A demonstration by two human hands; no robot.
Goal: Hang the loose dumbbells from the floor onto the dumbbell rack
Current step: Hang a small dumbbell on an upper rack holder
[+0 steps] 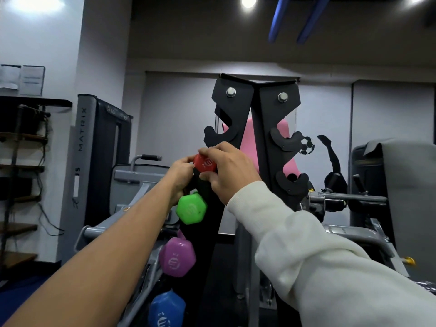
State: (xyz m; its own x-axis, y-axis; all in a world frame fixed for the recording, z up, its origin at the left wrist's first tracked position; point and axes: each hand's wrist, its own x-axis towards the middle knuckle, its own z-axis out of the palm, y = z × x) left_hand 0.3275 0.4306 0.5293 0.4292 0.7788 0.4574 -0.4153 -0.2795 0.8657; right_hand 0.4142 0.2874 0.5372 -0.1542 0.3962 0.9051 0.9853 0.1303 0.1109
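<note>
Fingers of the right hand [226, 171] and left hand [181, 173] curl around the red dumbbell [204, 163] at frame centre, at a rack [257, 138] hook. Green [191, 208], purple [177, 257] and blue dumbbells [166, 310] already hang below; upper hooks remain empty.

red dumbbell [204, 163]: handle hidden | blue dumbbell [166, 310]: cut off below

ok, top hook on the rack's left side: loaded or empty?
Empty. The top left hook shows bare black metal; the red dumbbell, gripped by both the left hand and right hand, sits below it.
</note>
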